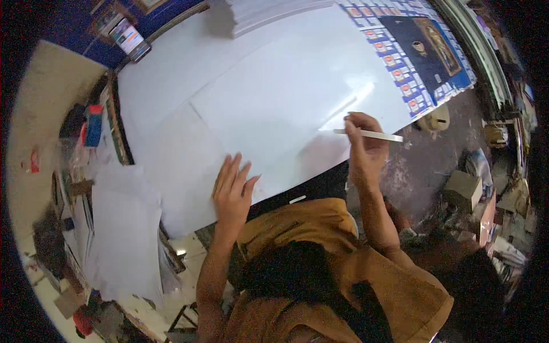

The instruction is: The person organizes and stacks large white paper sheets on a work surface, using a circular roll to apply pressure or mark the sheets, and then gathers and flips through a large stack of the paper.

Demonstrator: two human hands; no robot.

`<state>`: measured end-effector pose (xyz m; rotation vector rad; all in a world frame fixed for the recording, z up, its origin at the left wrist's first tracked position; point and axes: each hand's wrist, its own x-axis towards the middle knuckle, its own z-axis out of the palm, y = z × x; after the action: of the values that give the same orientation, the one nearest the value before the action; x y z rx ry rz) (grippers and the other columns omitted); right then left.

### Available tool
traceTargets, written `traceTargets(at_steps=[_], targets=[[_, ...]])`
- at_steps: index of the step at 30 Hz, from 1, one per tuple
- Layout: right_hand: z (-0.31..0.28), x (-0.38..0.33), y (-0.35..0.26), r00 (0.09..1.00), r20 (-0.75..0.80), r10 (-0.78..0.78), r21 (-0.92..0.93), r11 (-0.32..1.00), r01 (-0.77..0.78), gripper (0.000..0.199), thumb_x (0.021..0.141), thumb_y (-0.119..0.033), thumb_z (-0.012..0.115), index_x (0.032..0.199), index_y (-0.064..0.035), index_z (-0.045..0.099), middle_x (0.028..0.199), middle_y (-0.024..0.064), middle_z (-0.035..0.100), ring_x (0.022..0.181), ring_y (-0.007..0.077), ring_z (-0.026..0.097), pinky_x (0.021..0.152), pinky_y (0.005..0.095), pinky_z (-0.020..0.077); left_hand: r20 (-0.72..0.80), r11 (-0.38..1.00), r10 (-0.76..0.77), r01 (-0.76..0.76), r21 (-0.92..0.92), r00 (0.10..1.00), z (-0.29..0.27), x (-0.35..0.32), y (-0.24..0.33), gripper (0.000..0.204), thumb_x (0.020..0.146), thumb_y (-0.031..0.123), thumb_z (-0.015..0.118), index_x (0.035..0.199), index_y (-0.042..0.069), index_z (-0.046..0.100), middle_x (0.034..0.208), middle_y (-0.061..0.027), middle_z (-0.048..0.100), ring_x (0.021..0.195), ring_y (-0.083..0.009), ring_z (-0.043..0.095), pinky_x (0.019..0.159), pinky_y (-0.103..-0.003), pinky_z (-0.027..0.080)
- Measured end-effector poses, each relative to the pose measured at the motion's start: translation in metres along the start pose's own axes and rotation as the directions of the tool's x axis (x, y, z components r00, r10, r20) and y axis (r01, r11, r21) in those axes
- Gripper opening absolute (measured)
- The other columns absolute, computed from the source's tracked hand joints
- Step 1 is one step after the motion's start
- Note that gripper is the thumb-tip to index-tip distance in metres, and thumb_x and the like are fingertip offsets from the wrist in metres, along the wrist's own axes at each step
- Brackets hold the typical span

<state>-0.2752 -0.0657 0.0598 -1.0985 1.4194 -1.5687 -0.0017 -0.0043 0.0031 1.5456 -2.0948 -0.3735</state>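
A large white sheet [269,103] spreads over the work table before me, with a faint seam running across its left part. My left hand [231,191] lies on the sheet near its front edge, palm down and fingers stretched. Farther right, my right hand [369,151] is closed around a slim white stick [388,136], whose kind I cannot make out. The stick lies nearly level in the grip, one end over the sheet and the other past the table's front edge. Light glares off the sheet just beyond its left tip.
Blue-and-white printed sheets [394,73] with a dark framed picture cover the table's right end. A phone [130,39] leans at the far left corner. Stacked white paper [123,223] stands left of the table; a cardboard box [464,190] is among clutter at right.
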Motion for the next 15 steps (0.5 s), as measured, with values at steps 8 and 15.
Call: traceTargets(at_steps=[8,15], targets=[[0.062,-0.043,0.038,0.839,0.504,-0.206,-0.157,0.933,0.323,0.032,0.083,-0.003,0.07,0.114,-0.0098,0.069,0.104,0.01,0.069,0.101,0.0264,0.062,0.089,0.0415,0.0437,-0.139,0.959,-0.253,0.229,-0.167,0.958,0.004,-0.034,0.022,0.074,0.081,0.016,0.078,0.143,-0.002,0.04,0.145,-0.0203,0.047,0.134,-0.0382,0.045,0.113,-0.046,0.033],[0.093,-0.062,0.031,0.774,0.618,-0.14,-0.338,0.841,0.422,0.033,0.083,-0.006,0.069,0.115,-0.0137,0.07,0.098,0.0039,0.067,0.106,0.0191,0.06,0.095,0.0423,0.0307,-0.221,0.996,-0.067,0.076,0.036,0.973,0.023,-0.041,0.012,0.062,0.089,0.018,0.064,0.142,-0.003,0.039,0.136,-0.0213,0.057,0.125,-0.0413,0.052,0.107,-0.052,0.037]])
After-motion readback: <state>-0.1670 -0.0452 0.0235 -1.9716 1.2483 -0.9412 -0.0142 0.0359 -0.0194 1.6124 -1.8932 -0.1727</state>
